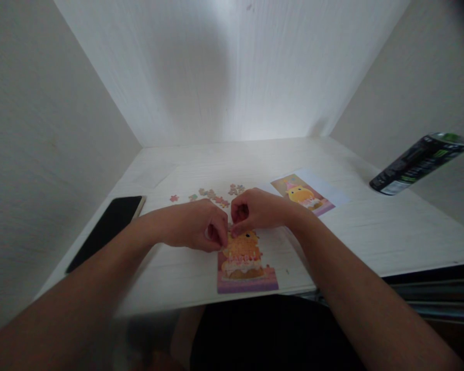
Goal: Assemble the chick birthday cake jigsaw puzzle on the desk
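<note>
A partly assembled jigsaw puzzle [243,270] lies near the table's front edge; it shows a yellow character above a cake on a purple base. My left hand [195,225] is closed in a pinch at the puzzle's upper left edge, and what lies between its fingertips is hidden. Curled over the puzzle's top edge is my right hand [261,208], its thumb and fingers drawn together there; anything in them is too small to make out. Loose puzzle pieces [212,196] are scattered just beyond both hands, with one reddish piece [174,198] apart on the left.
A printed reference picture [303,195] of the same character lies at the back right on white paper. A dark phone-like slab [107,232] rests on the left. A tall black can [419,162] stands at the right near the wall. White walls enclose the table.
</note>
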`<state>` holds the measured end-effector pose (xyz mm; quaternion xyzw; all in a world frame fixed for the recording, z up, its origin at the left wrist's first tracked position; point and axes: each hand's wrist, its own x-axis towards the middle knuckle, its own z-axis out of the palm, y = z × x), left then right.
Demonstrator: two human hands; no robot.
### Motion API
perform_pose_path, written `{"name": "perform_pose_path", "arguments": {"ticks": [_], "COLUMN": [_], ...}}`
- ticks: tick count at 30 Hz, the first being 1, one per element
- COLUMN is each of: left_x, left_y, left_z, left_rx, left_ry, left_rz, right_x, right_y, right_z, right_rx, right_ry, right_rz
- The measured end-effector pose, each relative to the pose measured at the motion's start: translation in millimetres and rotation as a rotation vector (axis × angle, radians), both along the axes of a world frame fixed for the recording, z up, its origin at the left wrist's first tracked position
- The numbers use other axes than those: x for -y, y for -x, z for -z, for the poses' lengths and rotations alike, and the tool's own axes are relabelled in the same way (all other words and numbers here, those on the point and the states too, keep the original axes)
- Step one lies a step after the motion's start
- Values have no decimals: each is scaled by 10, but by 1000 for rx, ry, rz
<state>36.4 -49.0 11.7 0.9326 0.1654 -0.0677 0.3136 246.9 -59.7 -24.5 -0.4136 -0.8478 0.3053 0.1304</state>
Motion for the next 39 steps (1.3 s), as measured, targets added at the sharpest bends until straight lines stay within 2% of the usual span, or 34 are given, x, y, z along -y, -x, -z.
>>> {"name": "perform_pose_path", "arguments": {"ticks": [4,14,20,22,24,27,30,34,39], "left_x": [-1,19,4,-54,-152,-329,-453,-478,-438], "left_y": [3,-33,-19,42,152,367,538,619,658], "left_z": [3,32,4,-37,-82,-128,-129,-115,-132], "left_rx": [-1,-21,2,70,96,-14,-126,-168,-227], "left_ry": [40,34,41,-32,-168,-361,-413,-341,-237], "left_rz": [44,7,-120,-189,-294,-404,-423,-414,-403], "right_x": [-4,-24,-29,-26,-20,-3,7,-6,-56], "right_y": [10,4,2,7,15,30,49,84,97], "right_z": [-1,6,13,16,21,35,50,51,52], "right_rx": [13,4,-13,-14,-18,-19,-27,-79,-181], "right_ry": [8,16,41,56,79,85,74,-50,-397], "right_rz": [9,-15,-23,-22,-16,4,27,136,310]}}
